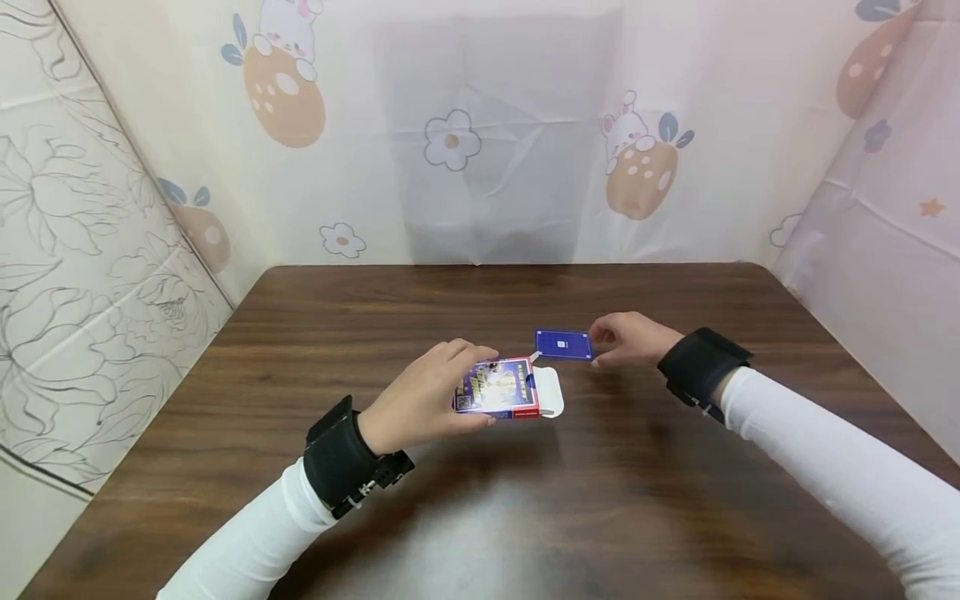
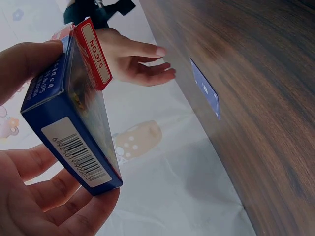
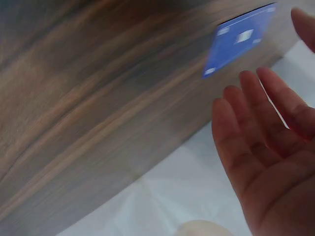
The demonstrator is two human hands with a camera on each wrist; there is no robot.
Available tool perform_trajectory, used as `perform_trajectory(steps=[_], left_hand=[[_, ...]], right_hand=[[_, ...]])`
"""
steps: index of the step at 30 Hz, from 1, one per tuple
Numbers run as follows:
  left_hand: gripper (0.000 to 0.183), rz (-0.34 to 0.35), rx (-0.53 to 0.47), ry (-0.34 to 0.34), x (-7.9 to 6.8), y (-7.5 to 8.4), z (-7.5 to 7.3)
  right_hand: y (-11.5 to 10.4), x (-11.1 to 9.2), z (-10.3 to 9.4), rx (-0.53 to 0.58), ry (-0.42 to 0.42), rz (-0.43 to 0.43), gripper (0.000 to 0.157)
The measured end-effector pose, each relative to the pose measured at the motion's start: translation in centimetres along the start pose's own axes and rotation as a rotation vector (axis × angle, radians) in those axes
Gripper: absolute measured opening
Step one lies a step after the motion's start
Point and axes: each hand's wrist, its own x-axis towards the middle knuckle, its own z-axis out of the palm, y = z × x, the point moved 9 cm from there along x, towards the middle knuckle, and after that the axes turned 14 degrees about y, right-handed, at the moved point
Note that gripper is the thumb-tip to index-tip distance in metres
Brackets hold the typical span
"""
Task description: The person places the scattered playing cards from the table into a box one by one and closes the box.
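My left hand grips a small playing-card box between thumb and fingers, over the middle of the table. The box is blue and red, its end flap folded open toward the right. In the left wrist view a barcode shows on the end of the box. A blue card lies on the table, just beyond the box's open end. Right of the card is my right hand, its fingers loosely bent and holding nothing. The right wrist view shows the palm bare and the fingertips apart from the card.
The dark wooden table has rounded far corners. A patterned curtain hangs right behind its far edge, with more patterned cloth on the left side. Black bands circle both wrists.
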Motion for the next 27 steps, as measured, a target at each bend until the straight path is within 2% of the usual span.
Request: perform_trajectory(steps=[11,19,24,27], left_hand=[[0.067,0.005,-0.024,0.000,0.2,0.5,0.2],[0.069,-0.018,-0.009,-0.023,-1.0,0.2,0.5],[0.068,-0.005,-0.022,-0.009,-1.0,0.5,0.5],[0.068,-0.008,-0.022,-0.008,-1.0,0.5,0.4]], right_hand=[[3.0,2.0,1.1,-0.127,-0.043,0.016,0.053],[4.1,2.5,2.9,-0.130,-0.044,0.013,0.048],[4.3,2.4,2.5,-0.109,-0.026,0.035,0.048],[4.3,2.4,2.3,-0.056,-0.004,0.071,0.049]])
